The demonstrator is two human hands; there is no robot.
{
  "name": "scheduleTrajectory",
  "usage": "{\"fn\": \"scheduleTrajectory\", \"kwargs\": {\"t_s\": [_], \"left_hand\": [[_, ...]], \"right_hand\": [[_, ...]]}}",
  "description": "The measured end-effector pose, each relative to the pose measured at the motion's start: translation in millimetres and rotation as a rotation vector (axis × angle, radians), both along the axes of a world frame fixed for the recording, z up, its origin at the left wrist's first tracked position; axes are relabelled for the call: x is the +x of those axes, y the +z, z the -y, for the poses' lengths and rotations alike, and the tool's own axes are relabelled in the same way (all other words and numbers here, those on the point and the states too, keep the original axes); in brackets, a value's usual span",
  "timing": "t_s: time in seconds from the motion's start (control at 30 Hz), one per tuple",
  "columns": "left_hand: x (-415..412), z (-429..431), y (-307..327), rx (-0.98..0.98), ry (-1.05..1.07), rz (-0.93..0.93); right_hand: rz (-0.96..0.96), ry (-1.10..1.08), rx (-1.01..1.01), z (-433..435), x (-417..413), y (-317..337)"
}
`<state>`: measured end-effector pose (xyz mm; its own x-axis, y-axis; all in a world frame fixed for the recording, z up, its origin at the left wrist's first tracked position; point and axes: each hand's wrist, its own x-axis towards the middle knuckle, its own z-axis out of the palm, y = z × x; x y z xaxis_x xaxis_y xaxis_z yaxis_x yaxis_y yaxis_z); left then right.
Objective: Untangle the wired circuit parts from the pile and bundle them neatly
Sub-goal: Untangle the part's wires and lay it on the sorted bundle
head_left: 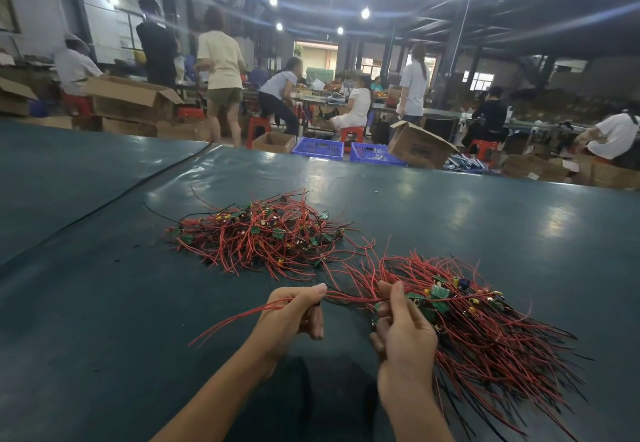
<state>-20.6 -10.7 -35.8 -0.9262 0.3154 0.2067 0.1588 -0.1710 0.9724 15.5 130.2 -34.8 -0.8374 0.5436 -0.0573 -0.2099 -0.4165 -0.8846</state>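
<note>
Head view, items as we find them.

1. A dark green matte desk [104, 268] fills the near ground, and a seam runs diagonally across its left part.
2. A loose pile [263, 237] of thin red and black wires with small green circuit boards lies on the desk at centre. It sits ahead of both hands and apart from them.
3. A gathered bundle [485, 330] of the same red-wired green boards lies at the right. We see its boards clustered by the right hand and its wire ends fanning toward the near right corner.
4. The left hand [294, 310] has thumb and fingers curled, pinching a few long red wires [239, 318] whose free ends trail leftward above the desk.
5. The right hand [405, 334] has its fingers curled round the board end of the gathered bundle, holding it. The long red wires stretch between the two hands.
6. Beyond the desk's far edge we note two blue plastic crates [318, 147], an open brown cardboard box [420, 147] and red plastic stools [258, 126]. Several people sit or stand there, blurred.
</note>
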Motion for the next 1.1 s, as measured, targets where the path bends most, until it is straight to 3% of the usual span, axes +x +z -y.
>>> {"fn": "scheduleTrajectory", "kwargs": {"t_s": [0.17,0.23,0.37,0.43,0.53,0.6,0.7,0.73,0.9,1.1], "left_hand": [[4.4,-1.6,2.1,0.012,-0.099,0.062],[8.7,-2.9,2.4,-0.029,-0.181,0.073],[8.4,-3.0,3.4,0.002,-0.229,0.168],[6.0,-3.2,2.4,0.022,-0.184,0.214],[0.4,-3.7,-0.4,0.040,-0.094,0.215],[-8.0,1.1,-9.3,-0.175,0.104,0.049],[-23.5,22.2,-25.1,-0.797,0.604,-0.416],[-29.3,30.9,-30.0,-0.920,0.676,-0.478],[-67.6,59.0,-52.7,-1.230,0.723,-0.240],[-104.2,78.8,-49.8,-1.358,0.675,-0.110]], "right_hand": [[-0.045,0.213,0.321,31.4,7.1,-7.9],[-0.118,0.227,0.350,38.1,9.5,-10.2],[-0.079,0.273,0.412,41.5,9.8,-12.5],[-0.031,0.223,0.405,40.8,8.3,-11.9],[0.087,0.084,0.190,32.8,3.7,-9.5],[0.129,0.042,-0.033,21.9,2.9,-5.6],[0.030,0.038,-0.355,3.9,3.4,-0.6],[0.000,0.022,-0.395,-0.8,3.8,-0.1],[-0.026,-0.025,-0.301,-2.6,2.8,3.5],[0.028,0.033,-0.260,5.0,1.5,0.0]]}}
